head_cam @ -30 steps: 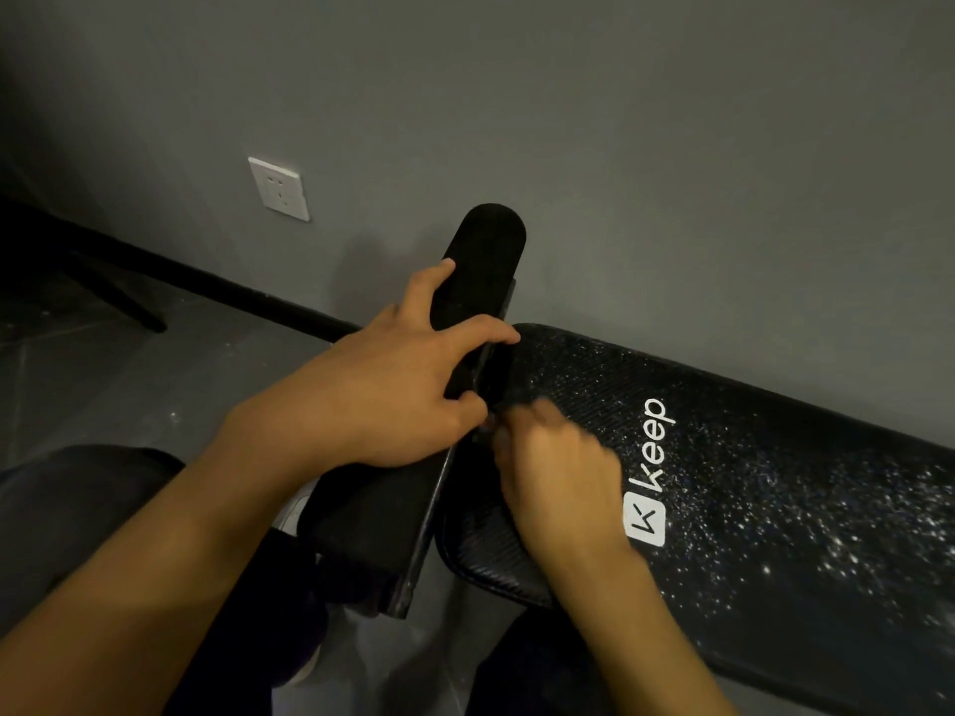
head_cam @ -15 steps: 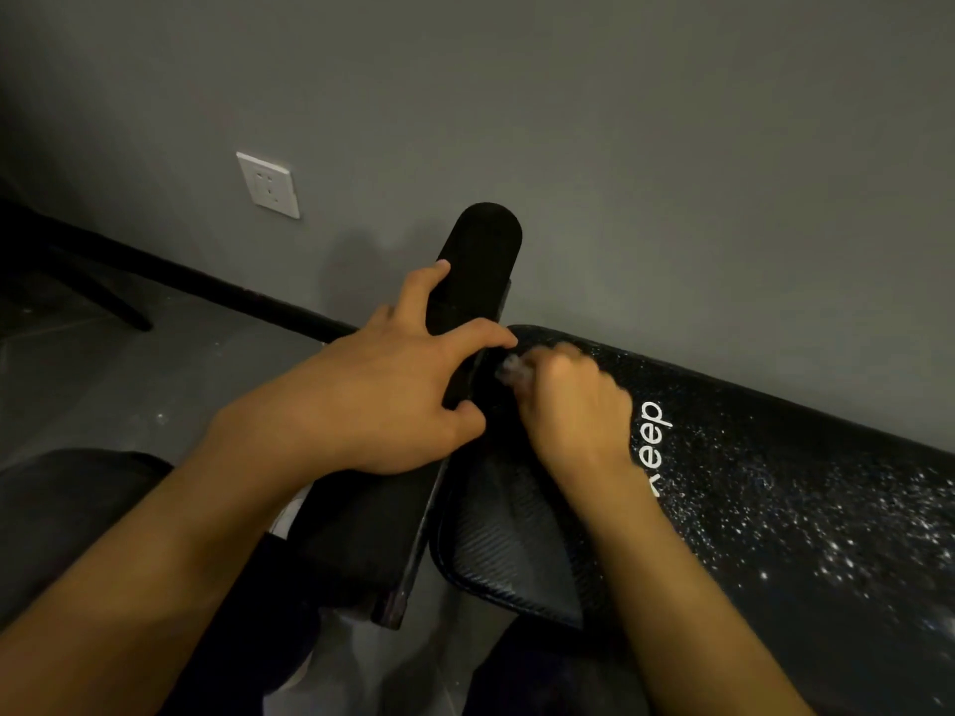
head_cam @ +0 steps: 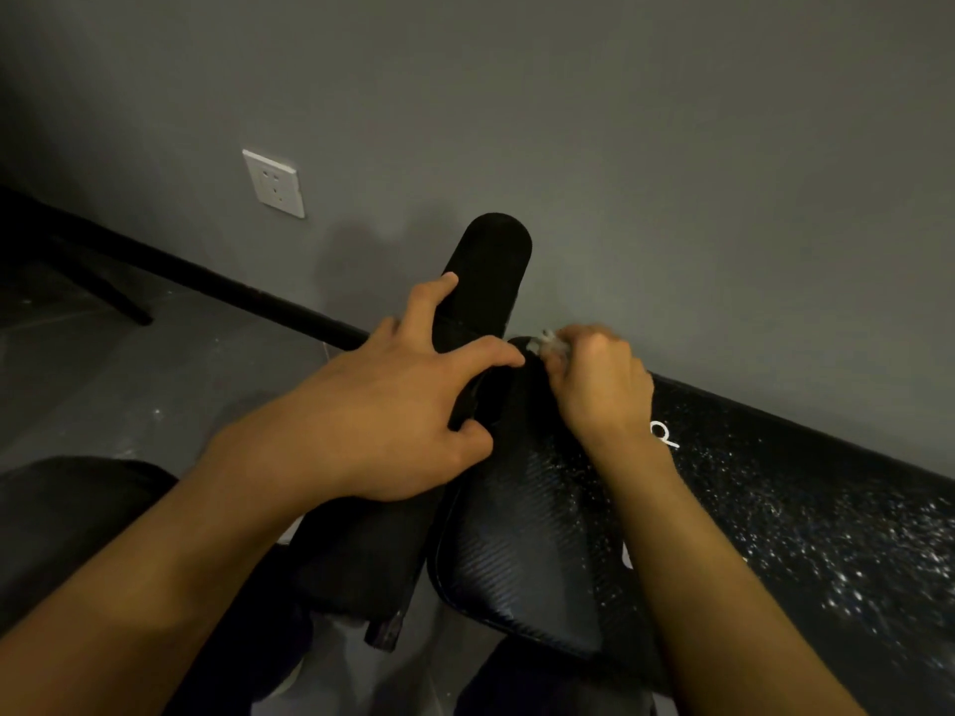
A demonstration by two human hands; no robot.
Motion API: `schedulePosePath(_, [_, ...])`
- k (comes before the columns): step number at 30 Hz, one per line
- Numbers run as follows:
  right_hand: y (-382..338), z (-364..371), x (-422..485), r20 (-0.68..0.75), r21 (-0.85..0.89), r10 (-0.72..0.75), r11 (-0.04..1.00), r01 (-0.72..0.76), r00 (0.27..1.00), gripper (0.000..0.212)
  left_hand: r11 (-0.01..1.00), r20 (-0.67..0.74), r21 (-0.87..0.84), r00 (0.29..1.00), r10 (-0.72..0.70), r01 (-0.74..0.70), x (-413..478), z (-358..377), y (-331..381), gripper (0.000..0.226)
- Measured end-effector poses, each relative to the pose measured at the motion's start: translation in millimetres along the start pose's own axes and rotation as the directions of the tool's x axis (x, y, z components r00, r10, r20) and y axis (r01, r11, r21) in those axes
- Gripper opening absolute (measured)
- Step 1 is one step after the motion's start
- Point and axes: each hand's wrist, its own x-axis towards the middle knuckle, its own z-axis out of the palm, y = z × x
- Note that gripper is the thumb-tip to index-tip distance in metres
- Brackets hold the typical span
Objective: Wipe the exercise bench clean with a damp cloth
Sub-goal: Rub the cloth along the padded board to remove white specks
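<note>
The black exercise bench [head_cam: 522,550] runs from the lower middle to the right, its textured pad speckled with white flecks toward the right. A black foam roller [head_cam: 491,271] stands at its head end. My left hand [head_cam: 382,421] rests on the roller with fingers spread, the thumb by the gap between roller and pad. My right hand [head_cam: 599,385] is closed on a small whitish cloth [head_cam: 550,343] pressed against the far corner of the pad; only a bit of cloth shows past the fingers.
A grey wall rises right behind the bench, with a white socket [head_cam: 274,183] at the left. A black skirting [head_cam: 206,292] lines the grey floor [head_cam: 129,390]. My dark-clad knees sit at the lower left and bottom middle.
My right hand has slid with the cloth along the pad's end edge, from near the logo up to the far corner by the wall. My left hand stays on the roller.
</note>
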Motion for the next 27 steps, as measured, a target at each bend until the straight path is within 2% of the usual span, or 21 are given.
schedulePosePath(5, [-3.5,-3.9,-42.9,0.124,0.093,-0.2,0.978,0.189,0.972,0.025,1.0,0.007,-0.005,1.0,-0.005,0.005,0.3,-0.2,1.0,0.063])
schedulePosePath(7, [0.2,-2.9,-48.3,0.092,0.068,-0.185,0.981,0.179,0.978,0.026,1.0,-0.001,-0.004,1.0,-0.001,0.001,-0.6,0.1,0.8,0.063])
schedulePosePath(11, [-11.2,7.0,-1.0,-0.004,0.004,-0.045,0.999,0.045,0.999,0.026,1.0,-0.002,-0.002,1.0,-0.018,0.018,-1.9,-0.7,3.8,0.062])
schedulePosePath(14, [-22.3,5.6,0.6,0.044,0.048,-0.107,0.993,0.105,0.993,0.027,1.0,-0.017,-0.004,1.0,-0.01,0.01,-3.2,-0.5,3.0,0.061])
schedulePosePath(17, [-16.5,-2.1,-31.4,0.113,0.001,-0.205,0.978,0.207,0.972,0.03,1.0,-0.019,-0.012,1.0,-0.003,0.003,-2.6,0.7,2.5,0.061])
schedulePosePath(19, [-12.1,-4.4,-42.0,0.112,-0.02,-0.208,0.977,0.211,0.972,0.03,1.0,-0.024,-0.006,1.0,-0.002,0.002,-1.5,1.5,3.1,0.062])
schedulePosePath(24, [-21.8,5.2,-3.1,0.06,-0.12,-0.126,0.984,0.132,0.99,0.019,1.0,-0.033,0.006,0.999,-0.008,0.008,-2.4,0.8,3.9,0.061])
schedulePosePath(27, [-28.7,3.6,-9.6,0.094,-0.071,-0.182,0.979,0.189,0.979,0.019,1.0,-0.042,-0.008,0.999,-0.003,0.003,-2.8,1.5,2.8,0.06])
